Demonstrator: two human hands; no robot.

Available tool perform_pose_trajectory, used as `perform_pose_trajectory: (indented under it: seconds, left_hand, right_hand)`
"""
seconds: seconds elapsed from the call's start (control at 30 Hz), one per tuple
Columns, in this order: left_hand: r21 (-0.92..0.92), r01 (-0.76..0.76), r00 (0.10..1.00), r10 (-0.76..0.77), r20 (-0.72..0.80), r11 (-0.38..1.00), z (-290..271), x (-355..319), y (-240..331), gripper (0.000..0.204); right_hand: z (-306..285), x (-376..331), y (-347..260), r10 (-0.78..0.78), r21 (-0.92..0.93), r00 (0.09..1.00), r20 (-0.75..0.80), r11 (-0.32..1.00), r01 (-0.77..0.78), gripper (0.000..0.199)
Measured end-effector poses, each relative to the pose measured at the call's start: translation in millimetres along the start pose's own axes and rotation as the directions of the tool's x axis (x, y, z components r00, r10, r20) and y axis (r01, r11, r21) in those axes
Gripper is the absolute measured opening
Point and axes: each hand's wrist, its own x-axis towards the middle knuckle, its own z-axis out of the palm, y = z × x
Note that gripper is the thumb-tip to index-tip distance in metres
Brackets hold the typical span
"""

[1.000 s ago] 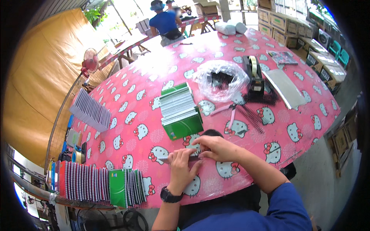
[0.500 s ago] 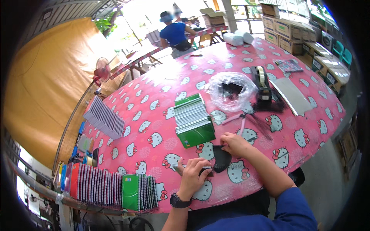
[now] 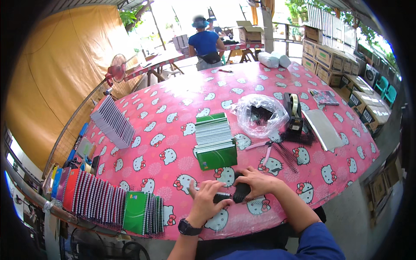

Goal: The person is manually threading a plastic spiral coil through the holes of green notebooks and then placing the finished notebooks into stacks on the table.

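My left hand [image 3: 205, 200], with a dark watch on its wrist, is closed round a notebook seen nearly edge-on; the palm and fingers hide most of it. My right hand [image 3: 256, 182] curls round a black rounded piece [image 3: 241, 192], its thumb and fingers on the far and right sides. The black piece meets the right end of what the left hand holds; its exact kind I cannot make out. Just beyond the hands stands a row of green notebooks [image 3: 215, 154]. Pink-handled pliers [image 3: 267, 151] lie right of that row.
Loose black spiral coils [image 3: 286, 158] lie near a clear plastic bag [image 3: 247, 123] and a tape dispenser [image 3: 294, 117]. Red and green spiral notebooks [image 3: 136, 212] line the left edge, below a pale notebook stack [image 3: 112, 123]. A person [image 3: 203, 43] stands beyond the pink table [image 3: 173, 117].
Both hands have drawn closer together, and my right hand now wraps more fully round the black piece, bringing it against the notebook. The whole view has shifted slightly.
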Motion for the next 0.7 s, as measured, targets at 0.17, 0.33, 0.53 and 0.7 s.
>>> perform_pose_trajectory:
  seconds: [0.17, 0.33, 0.53, 0.7]
  left_hand:
    - [0.13, 0.009, 1.0, -0.006, -0.029, 0.992, -7.4, -14.0, -22.6, 0.026]
    - [0.094, 0.0, 0.999, 0.004, -0.044, 0.996, -0.9, -11.5, -12.5, 0.024]
    - [0.06, 0.005, 0.997, 0.0, -0.08, 0.998, 0.2, -13.5, -11.0, 0.029]
    - [-0.007, 0.075, 0.995, -0.075, -0.061, 0.997, -3.7, -13.9, -6.5, 0.045]
  right_hand:
    - [-24.1, -2.2, 1.4, 0.123, 0.44, 0.976, -0.18, 0.898, -0.032, 0.056]
    - [-4.5, 7.2, -12.1, -0.082, 0.638, 0.997, -0.013, 0.767, 0.071, 0.061]
    - [-4.5, 6.3, -12.2, -0.15, 0.811, 0.983, -0.101, 0.56, 0.169, 0.041]
    - [-1.3, 7.7, -10.8, -0.084, 0.926, 0.98, -0.179, 0.322, 0.197, 0.043]
